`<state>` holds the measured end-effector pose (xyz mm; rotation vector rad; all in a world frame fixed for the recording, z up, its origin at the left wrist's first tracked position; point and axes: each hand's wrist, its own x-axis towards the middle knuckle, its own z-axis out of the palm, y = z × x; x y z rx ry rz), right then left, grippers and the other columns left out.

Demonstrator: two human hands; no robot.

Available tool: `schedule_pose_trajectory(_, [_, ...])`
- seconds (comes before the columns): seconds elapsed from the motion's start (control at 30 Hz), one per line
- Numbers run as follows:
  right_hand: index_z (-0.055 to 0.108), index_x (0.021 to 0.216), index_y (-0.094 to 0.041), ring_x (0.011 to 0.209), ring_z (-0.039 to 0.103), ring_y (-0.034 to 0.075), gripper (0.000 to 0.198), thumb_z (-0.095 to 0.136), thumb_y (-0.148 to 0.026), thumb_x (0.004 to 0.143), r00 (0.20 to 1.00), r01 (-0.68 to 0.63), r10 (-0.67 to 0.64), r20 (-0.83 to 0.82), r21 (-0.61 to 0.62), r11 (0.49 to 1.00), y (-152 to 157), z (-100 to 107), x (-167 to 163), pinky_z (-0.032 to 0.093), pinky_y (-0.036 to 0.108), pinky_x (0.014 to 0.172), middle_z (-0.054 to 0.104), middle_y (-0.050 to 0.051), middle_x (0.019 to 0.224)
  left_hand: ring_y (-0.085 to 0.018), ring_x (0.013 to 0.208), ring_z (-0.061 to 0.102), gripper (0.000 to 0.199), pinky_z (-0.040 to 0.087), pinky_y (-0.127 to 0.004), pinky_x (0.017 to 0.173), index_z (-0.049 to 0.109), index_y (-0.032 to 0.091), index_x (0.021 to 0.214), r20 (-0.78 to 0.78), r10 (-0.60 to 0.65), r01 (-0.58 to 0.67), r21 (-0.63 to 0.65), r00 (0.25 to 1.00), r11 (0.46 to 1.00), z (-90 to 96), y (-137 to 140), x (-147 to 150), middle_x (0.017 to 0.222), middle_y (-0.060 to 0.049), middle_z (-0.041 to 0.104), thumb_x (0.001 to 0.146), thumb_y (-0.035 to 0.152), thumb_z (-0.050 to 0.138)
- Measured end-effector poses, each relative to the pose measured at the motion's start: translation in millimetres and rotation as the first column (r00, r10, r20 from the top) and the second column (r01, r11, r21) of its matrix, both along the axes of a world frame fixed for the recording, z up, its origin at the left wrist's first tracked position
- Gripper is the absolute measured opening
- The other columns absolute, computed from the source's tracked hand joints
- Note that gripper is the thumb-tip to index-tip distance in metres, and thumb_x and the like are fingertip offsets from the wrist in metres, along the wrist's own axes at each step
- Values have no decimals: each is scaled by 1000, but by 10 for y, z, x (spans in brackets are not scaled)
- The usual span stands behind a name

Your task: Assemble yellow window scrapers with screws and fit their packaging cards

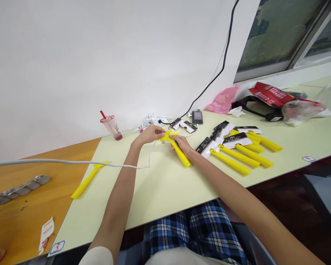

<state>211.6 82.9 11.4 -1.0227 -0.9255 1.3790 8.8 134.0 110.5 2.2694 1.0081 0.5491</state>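
Above the pale tabletop, both hands hold one yellow plastic scraper (180, 152), its long handle slanting down to the right. My left hand (151, 134) pinches the left end of its wide head. On the other side, my right hand (182, 144) is closed around the part where head and handle meet. The fingers partly cover the head. Just behind the hands lie black-and-white cards (188, 126). Right of my right hand is a group of yellow scrapers (231, 162) with black-and-white cards on their heads. Another yellow scraper (85, 184) lies alone at the left, without a card.
A cup with a red straw (110, 127) stands by the wall. A white cable (71, 161) crosses the left side; a black cable (206, 88) hangs down behind. Pink plastic (223, 100) and a black-framed item (260, 106) lie back right. Grey metal pieces (24, 188) rest on the wooden table.
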Motion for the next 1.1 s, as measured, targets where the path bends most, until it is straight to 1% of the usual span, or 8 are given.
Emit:
schedule_pose_trajectory(0.3, [69, 80, -18, 46, 61, 12, 31, 88, -40, 92, 1000, -10, 10, 0, -6, 1000, -2, -7, -18, 49, 23, 44, 65, -2, 64, -21, 81, 70, 38, 55, -32, 75, 89, 13, 119, -33, -21, 21, -2, 999, 1000, 23, 4, -49, 96, -9, 85, 94, 34, 69])
schedule_pose_trajectory(0.4, [68, 80, -19, 46, 60, 12, 32, 88, -42, 91, 1000, -1, 1, 9, 4, 1000, 5, -17, -20, 48, 23, 43, 65, -2, 63, -21, 79, 70, 43, 54, -32, 74, 86, 13, 129, -48, -17, 18, 20, 999, 1000, 5, 9, -40, 92, -9, 83, 95, 33, 68])
schedule_pose_trajectory(0.47, [68, 80, -19, 46, 60, 13, 30, 86, -41, 91, 1000, 23, -23, 15, -2, 1000, 12, -24, -20, 48, 23, 43, 64, -2, 62, -23, 84, 73, 46, 56, -33, 77, 83, 14, 135, -50, -15, 17, 38, 999, 999, -16, 10, -9, 100, -11, 84, 97, 32, 66])
schedule_pose_trajectory(0.57, [69, 82, -19, 46, 61, 13, 25, 80, -37, 94, 998, 63, -63, 25, -12, 998, 20, -25, -16, 47, 23, 43, 64, -2, 62, -25, 100, 76, 41, 59, -35, 88, 86, 19, 130, -61, -73, 77, 74, 995, 994, -48, 4, 56, 121, -12, 85, 99, 35, 65])
schedule_pose_trajectory(0.67, [69, 84, -18, 47, 63, 15, 21, 74, -34, 97, 996, 81, -81, 33, -16, 997, 20, -17, -10, 46, 23, 42, 65, -2, 61, -27, 107, 75, 40, 58, -37, 97, 87, 22, 125, -102, -156, 168, 117, 982, 979, -78, 1, 101, 121, -9, 85, 96, 43, 71])
schedule_pose_trajectory(0.83, [70, 85, -18, 48, 63, 14, 20, 75, -34, 97, 995, 93, -92, 29, -24, 995, 22, -8, -2, 48, 23, 44, 66, -2, 62, -28, 110, 75, 44, 55, -38, 103, 84, 22, 131, -158, -73, 99, 160, 985, 982, -112, 6, 101, 126, -9, 83, 97, 44, 67])
schedule_pose_trajectory(0.9, [69, 85, -19, 48, 63, 14, 21, 77, -35, 96, 996, 92, -92, 22, -26, 995, 28, -13, -3, 49, 23, 45, 66, -1, 63, -27, 105, 75, 42, 56, -37, 101, 84, 22, 128, -178, -68, 98, 168, 982, 981, -115, -1, 103, 122, -8, 84, 99, 41, 62])
schedule_pose_trajectory(1.1, [67, 83, -20, 46, 60, 13, 29, 81, -40, 98, 997, 78, -78, 17, -31, 996, 29, -33, -18, 50, 23, 45, 64, -2, 61, -24, 78, 68, 27, 53, -33, 76, 82, 20, 92, -132, -50, 65, 112, 990, 992, -133, -47, 180, 84, -7, 77, 97, 38, 62])
